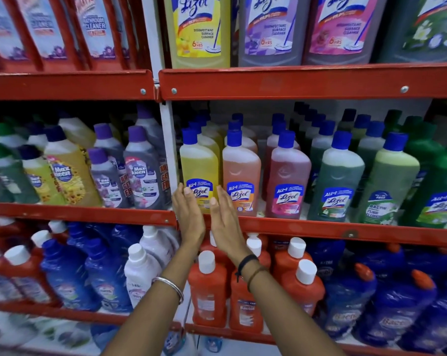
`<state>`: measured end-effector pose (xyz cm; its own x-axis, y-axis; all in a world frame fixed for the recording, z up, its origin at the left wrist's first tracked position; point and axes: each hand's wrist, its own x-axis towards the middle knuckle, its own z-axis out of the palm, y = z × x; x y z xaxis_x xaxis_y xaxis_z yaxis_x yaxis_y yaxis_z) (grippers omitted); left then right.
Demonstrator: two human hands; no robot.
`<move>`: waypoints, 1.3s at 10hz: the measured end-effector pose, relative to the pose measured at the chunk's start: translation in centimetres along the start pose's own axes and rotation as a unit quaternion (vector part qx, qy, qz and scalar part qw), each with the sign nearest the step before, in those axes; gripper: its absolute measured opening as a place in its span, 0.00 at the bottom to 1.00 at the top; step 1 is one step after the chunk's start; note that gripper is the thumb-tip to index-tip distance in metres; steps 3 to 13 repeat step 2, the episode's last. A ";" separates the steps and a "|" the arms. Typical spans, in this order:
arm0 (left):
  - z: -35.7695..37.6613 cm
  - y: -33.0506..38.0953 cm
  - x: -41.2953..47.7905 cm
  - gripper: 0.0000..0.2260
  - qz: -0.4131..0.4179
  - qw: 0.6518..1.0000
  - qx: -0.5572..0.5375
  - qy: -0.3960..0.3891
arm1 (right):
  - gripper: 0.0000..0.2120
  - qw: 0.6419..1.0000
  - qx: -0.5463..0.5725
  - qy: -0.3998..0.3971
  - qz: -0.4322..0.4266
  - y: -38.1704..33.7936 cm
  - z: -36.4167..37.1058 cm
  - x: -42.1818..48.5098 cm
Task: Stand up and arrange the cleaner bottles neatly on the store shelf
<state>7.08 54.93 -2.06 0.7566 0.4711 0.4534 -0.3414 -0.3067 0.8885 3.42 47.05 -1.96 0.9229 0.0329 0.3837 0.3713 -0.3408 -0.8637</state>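
A yellow cleaner bottle with a blue cap stands upright at the left end of the middle red shelf. My left hand is flat beside its lower left, and my right hand is flat at its lower right, fingers straight. Neither hand grips it. To its right stand an orange bottle, a pink bottle and green bottles, all upright in rows.
Left of the white upright post, leaning bottles crowd the neighbouring bay. Big bottles fill the upper shelf. Orange bottles with white caps and blue bottles stand on the lower shelf under my forearms.
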 end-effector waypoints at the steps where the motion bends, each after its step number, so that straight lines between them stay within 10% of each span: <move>1: -0.1 0.4 0.2 0.31 -0.009 1.000 0.004 0.008 | 0.26 1.000 0.001 0.008 0.015 -1.1 0.2 -0.1; 13: 0.0 0.9 -0.2 0.35 -0.015 0.999 0.031 0.034 | 0.25 1.000 0.000 0.027 0.004 -1.7 -0.9 -0.3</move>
